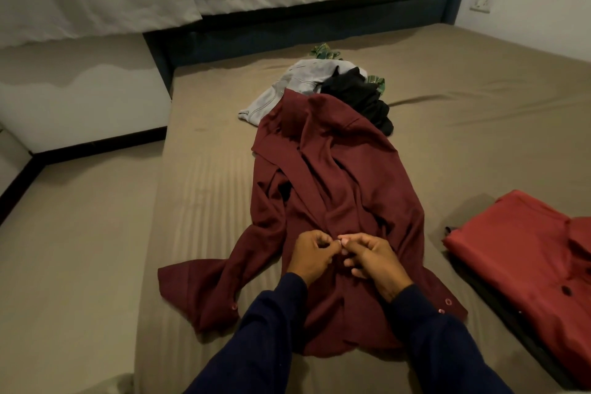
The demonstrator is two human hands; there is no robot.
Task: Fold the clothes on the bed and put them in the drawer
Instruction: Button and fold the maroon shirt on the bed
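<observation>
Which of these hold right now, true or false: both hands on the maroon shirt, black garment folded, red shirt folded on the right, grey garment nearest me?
1. Both the left hand and right hand pinch the maroon shirt. True.
2. The black garment is neatly folded. False: it lies crumpled.
3. A folded red shirt lies at the right. True.
4. The grey garment lies nearest the person. False: it lies beyond the maroon shirt.

Tan-sheeted bed (204,189) bearing spread maroon shirt (335,189), folded red shirt (518,243), grey, black, green-patterned clothes heap (323,86).
</observation>
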